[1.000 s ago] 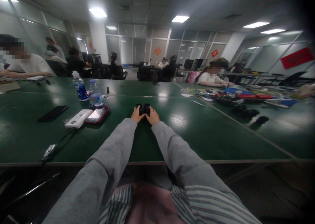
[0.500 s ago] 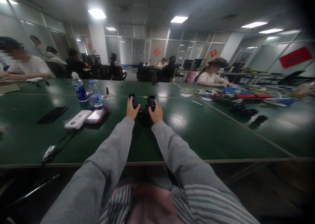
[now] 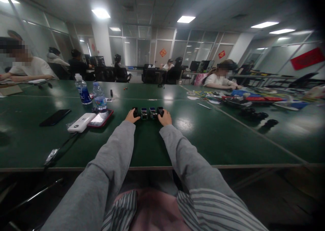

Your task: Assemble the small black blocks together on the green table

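Observation:
My left hand (image 3: 130, 116) is closed around a small black boxy object (image 3: 135, 112) low over the green table (image 3: 149, 146). Opposite it, my right hand (image 3: 166, 117) grips a similar black boxy object (image 3: 160, 111). Between the hands sit two small devices side by side, a left one (image 3: 144, 113) and a right one (image 3: 152, 113), each with a dark bluish top and a silvery front. The right device is close against the black object in my right hand; whether they touch I cannot tell. My fingers partly hide both black objects.
Left of my hands are a black phone (image 3: 55, 117), a white power bank (image 3: 81, 122) with a cable, a red-edged phone (image 3: 101, 118) and two water bottles, one dark blue (image 3: 83, 91), one clear (image 3: 99, 97). Rightward lie a pen (image 3: 204, 106), black objects (image 3: 251, 113) and a cluttered pile (image 3: 254, 97). Other people sit around.
Both hands have moved apart and lower, with the black objects now set wider and closer to the table. The two small devices between them now show clearly.

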Tool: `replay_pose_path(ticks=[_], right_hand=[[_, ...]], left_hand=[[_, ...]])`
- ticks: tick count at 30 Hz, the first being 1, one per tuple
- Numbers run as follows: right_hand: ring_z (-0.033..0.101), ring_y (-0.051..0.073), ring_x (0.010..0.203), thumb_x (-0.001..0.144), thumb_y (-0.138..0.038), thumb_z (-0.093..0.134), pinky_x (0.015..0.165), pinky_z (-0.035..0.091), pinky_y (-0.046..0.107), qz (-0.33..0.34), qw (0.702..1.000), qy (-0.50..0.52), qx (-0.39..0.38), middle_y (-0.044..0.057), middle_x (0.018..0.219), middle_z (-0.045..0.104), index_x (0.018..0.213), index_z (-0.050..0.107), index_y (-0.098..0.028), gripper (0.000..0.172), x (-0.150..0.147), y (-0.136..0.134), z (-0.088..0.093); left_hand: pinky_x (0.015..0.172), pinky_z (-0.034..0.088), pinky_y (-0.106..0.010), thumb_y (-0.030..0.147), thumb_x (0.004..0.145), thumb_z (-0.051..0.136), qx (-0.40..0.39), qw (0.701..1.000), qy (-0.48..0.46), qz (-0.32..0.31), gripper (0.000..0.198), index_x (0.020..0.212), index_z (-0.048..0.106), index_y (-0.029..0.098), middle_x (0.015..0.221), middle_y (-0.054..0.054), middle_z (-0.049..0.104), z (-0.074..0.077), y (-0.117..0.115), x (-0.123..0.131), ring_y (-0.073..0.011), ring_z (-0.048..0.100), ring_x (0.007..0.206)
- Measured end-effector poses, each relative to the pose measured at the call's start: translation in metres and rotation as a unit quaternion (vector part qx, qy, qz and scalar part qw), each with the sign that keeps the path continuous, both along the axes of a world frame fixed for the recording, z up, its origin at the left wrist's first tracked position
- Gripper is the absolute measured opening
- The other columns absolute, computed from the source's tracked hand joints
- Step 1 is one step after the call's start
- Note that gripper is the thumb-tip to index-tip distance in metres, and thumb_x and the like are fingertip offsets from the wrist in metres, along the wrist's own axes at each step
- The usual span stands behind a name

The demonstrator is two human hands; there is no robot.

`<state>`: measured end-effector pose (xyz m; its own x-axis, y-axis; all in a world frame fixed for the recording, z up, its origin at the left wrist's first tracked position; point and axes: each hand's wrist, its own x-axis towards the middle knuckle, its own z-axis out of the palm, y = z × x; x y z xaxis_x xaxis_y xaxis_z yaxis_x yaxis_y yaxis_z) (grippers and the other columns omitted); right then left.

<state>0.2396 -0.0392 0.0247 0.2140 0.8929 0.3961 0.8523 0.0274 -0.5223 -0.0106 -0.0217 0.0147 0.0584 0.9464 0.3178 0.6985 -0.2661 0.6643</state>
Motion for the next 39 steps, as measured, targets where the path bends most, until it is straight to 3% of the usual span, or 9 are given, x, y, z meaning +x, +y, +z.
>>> replay_pose_path(ticks=[4,7,11,16,20,24,31,39], right_hand=[[0.041,0.026,0.114,0.086,-0.037,0.036,0.093,0.034,0.041,-0.015,0.998,-0.007,0.068,0.015,0.122,0.047,0.126,0.045,-0.016,0.046,-0.002,-0.007,0.01],[0.033,0.023,0.12,0.088,-0.036,0.032,0.098,0.029,0.039,0.022,0.992,-0.038,0.121,0.011,0.125,0.046,0.122,0.05,-0.019,0.042,-0.005,-0.013,0.016],[0.029,0.022,0.124,0.088,-0.041,0.035,0.101,0.023,0.039,0.086,0.985,-0.086,0.124,0.007,0.126,0.047,0.12,0.052,-0.024,0.04,-0.014,-0.018,0.015],[0.027,0.023,0.127,0.085,-0.045,0.044,0.103,0.017,0.041,0.116,0.981,-0.127,0.085,0.008,0.127,0.048,0.121,0.053,-0.024,0.042,-0.018,-0.016,0.008],[0.026,0.022,0.128,0.087,-0.043,0.041,0.104,0.016,0.041,0.126,0.981,-0.127,0.07,0.006,0.13,0.047,0.122,0.052,-0.025,0.041,-0.017,-0.013,0.006],[0.028,0.021,0.127,0.088,-0.044,0.039,0.103,0.018,0.04,0.141,0.98,-0.122,0.069,0.003,0.128,0.05,0.122,0.052,-0.026,0.04,-0.018,-0.014,0.008],[0.034,0.023,0.117,0.09,-0.038,0.032,0.095,0.029,0.039,0.037,0.992,-0.062,0.105,0.007,0.126,0.048,0.12,0.053,-0.024,0.039,-0.005,-0.013,0.016],[0.04,0.024,0.108,0.08,-0.04,0.05,0.095,0.032,0.038,0.035,0.996,-0.045,0.072,0.012,0.11,0.05,0.114,0.056,-0.016,0.041,0.008,0.001,0.003]], left_hand=[[0.107,0.023,-0.051,0.033,0.053,0.08,0.011,0.998,0.055,0.005,0.095,0.136,0.036,0.02,0.148,-0.018,0.018,0.006,-0.007,0.002,-0.0349,0.018,0.136],[0.107,0.023,-0.052,0.037,0.051,0.081,0.026,0.997,0.074,0.002,0.097,0.136,0.036,0.023,0.15,-0.015,0.014,0.012,-0.013,0.003,-0.035,0.018,0.136],[0.108,0.022,-0.051,0.046,0.052,0.078,0.045,0.995,0.086,-0.011,0.094,0.135,0.04,0.023,0.148,-0.012,0.023,0.016,-0.015,0.005,-0.033,0.022,0.135],[0.109,0.02,-0.051,0.049,0.058,0.073,0.053,0.99,0.125,-0.049,0.073,0.125,0.051,0.029,0.138,-0.004,0.042,0.023,-0.019,0.005,-0.0307,0.028,0.133],[0.109,0.021,-0.049,0.047,0.062,0.071,0.056,0.988,0.133,-0.056,0.063,0.121,0.055,0.03,0.136,-0.003,0.046,0.027,-0.024,0.006,-0.0297,0.03,0.132],[0.109,0.02,-0.05,0.048,0.063,0.069,0.059,0.988,0.132,-0.05,0.065,0.123,0.053,0.029,0.139,-0.003,0.043,0.024,-0.023,0.009,-0.0295,0.028,0.132],[0.11,0.012,-0.052,0.05,0.06,0.073,0.101,0.988,0.117,-0.023,0.067,0.122,0.054,0.033,0.14,-0.002,0.04,0.026,-0.029,0.017,-0.0318,0.019,0.135],[0.108,0.016,-0.05,0.042,0.069,0.068,0.114,0.981,0.149,-0.048,0.038,0.106,0.064,0.035,0.135,0.001,0.047,0.031,-0.036,0.022,-0.0276,0.022,0.134]])
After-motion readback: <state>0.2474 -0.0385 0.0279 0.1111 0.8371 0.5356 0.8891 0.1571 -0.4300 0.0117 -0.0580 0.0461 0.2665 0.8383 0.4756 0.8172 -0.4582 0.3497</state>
